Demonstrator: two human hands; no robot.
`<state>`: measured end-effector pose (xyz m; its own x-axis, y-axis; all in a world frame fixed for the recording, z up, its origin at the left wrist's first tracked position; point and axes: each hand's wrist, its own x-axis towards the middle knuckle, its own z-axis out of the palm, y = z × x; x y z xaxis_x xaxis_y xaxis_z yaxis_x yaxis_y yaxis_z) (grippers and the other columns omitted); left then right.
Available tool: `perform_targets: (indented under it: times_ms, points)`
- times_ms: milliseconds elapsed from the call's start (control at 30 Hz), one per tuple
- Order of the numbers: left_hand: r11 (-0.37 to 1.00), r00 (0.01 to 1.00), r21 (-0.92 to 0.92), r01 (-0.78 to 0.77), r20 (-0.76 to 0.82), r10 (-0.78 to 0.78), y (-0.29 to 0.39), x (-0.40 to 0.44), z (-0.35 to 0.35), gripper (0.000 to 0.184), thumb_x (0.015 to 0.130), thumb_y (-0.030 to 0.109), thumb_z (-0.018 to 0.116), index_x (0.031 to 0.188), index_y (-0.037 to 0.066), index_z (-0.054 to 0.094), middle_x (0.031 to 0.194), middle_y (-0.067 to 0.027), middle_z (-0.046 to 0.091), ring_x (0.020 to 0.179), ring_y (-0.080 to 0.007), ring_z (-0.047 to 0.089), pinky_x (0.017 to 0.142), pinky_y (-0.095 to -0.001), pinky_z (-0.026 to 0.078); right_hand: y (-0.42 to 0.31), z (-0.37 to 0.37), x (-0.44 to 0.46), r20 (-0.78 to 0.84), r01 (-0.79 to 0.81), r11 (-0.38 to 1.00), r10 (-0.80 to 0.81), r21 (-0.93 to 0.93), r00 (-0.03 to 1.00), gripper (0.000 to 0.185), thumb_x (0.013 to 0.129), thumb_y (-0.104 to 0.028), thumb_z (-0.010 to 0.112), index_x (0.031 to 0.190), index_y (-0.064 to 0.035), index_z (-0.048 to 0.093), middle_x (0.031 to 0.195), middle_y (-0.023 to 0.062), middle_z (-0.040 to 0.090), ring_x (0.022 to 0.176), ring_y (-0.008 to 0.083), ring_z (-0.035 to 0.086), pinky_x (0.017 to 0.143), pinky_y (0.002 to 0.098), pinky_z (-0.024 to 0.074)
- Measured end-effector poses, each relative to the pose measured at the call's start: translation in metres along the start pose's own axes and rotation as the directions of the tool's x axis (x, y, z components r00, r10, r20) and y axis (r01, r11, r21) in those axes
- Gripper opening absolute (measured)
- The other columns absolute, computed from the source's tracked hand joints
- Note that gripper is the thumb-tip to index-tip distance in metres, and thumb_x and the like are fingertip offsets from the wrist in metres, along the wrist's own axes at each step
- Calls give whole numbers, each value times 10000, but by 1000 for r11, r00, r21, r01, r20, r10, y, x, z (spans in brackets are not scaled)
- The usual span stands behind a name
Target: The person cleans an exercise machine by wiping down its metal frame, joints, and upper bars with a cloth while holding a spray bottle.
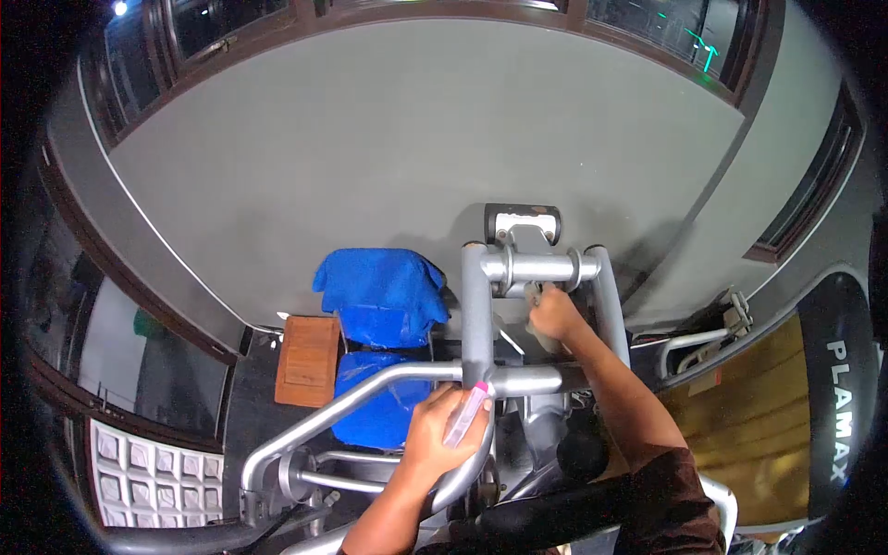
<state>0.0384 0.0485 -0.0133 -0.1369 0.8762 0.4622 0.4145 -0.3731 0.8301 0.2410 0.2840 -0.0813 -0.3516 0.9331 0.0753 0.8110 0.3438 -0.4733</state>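
My left hand is closed around a small clear bottle with a pink top, held tilted beside the silver tubing of an exercise machine. Its fingers are partly hidden behind the bottle. Farther forward, my right hand reaches inside the upper frame, just under the silver crossbar. Those fingers are closed on a greyish cloth, which shows only in part at the hand's left side.
Left of the machine stands a chair with a blue towel over its back, next to a brown wooden box. A grey wall rises behind. At right is a panel marked PLAMAX. Curved silver bars extend leftward.
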Motion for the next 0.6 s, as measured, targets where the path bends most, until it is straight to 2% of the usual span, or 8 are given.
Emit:
perform_targets:
  times_ms: [33,133,167,267,300,400,433,600]
  points:
    - [1000,999,7,19,27,-19,-1,-1,-2,53,818,39,732,834,23,685,691,-138,595,593,-315,604,550,-394,465,1,6,1,13,-23,999,23,48,1000,296,864,-143,606,1038,87,675,1151,340,631,1135,497,613,951,565,513]
    - [999,995,12,46,84,-47,-6,-4,-3,114,811,45,733,921,32,706,761,-148,633,659,-341,646,596,-400,516,-8,35,2,-100,94,988,-106,-119,989,562,900,-155,604,1359,144,480,1413,381,438,1317,560,433,1044,607,435]
    - [999,995,10,46,90,-47,-9,-5,-3,113,810,43,734,918,31,703,759,-146,630,655,-340,643,594,-400,514,-7,39,8,84,64,994,-57,-84,995,599,936,-148,591,1453,90,403,1572,393,143,1367,641,314,1137,636,322]
    - [999,995,6,53,89,-53,-6,-4,-4,100,816,46,736,906,28,696,750,-145,622,642,-339,632,590,-403,510,-9,34,-1,118,106,970,-81,-219,990,675,909,-138,619,1505,45,360,1529,403,213,1319,605,396,1097,618,393]
    - [999,995,2,53,86,-53,-4,-3,-4,95,819,48,736,901,26,694,746,-145,620,637,-339,629,589,-405,508,-25,15,-8,190,94,951,-38,-296,981,700,919,-147,592,1555,-22,329,1525,328,293,1285,549,451,1035,582,476]
    - [1000,997,-15,16,74,-15,-7,-4,-2,81,829,58,737,888,24,694,737,-147,618,641,-342,630,594,-410,509,-25,21,-7,201,40,853,77,-521,977,682,948,-168,542,1586,-89,315,1504,231,375,1277,485,478,975,528,538]
    - [1000,997,-5,26,79,-25,-7,-4,-1,77,833,62,736,885,24,695,735,-147,619,643,-343,633,596,-412,509,-26,27,-9,138,-10,804,114,-595,984,649,973,-188,495,1586,-72,317,1488,156,420,1282,427,491,967,500,552]
    - [999,998,15,32,61,-33,-5,-2,-5,72,850,82,734,867,24,696,733,-150,626,644,-346,640,598,-420,505,-7,29,-4,17,-267,796,328,-543,945,684,954,-173,573,1547,51,318,1473,170,421,1255,405,504,962,467,563]
